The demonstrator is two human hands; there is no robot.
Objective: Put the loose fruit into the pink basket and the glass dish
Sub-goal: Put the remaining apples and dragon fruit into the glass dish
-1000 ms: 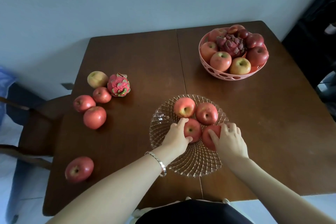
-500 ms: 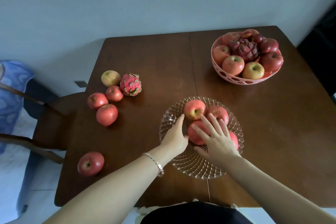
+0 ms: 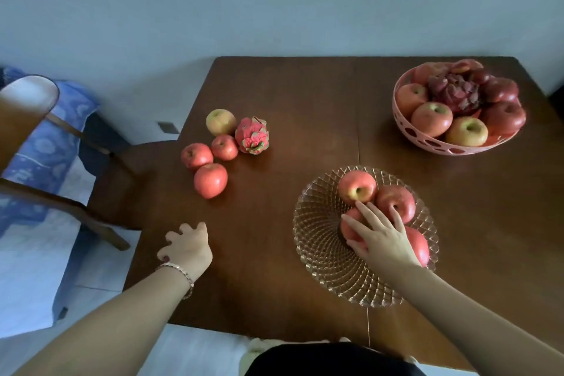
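Over the near left edge of the wooden table (image 3: 305,94), the left hand (image 3: 186,249) is seen curled downward with fingers bent; whether anything is gripped beneath it cannot be told. A bracelet (image 3: 180,273) is worn on that wrist. The right hand (image 3: 383,236) is laid flat, fingers spread, on apples in the glass dish (image 3: 320,256), where four red apples are gathered; the farthest apple (image 3: 357,188) is touched by a fingertip. Left of the dish, well apart, loose fruit is grouped: three red apples (image 3: 210,180), a yellowish apple (image 3: 220,121) and a small dragon fruit (image 3: 252,137). At the far right corner, the pink basket (image 3: 427,140) is heaped with apples around a dark dragon fruit (image 3: 453,92). A wooden chair (image 3: 91,217) stands beside the table's left edge.
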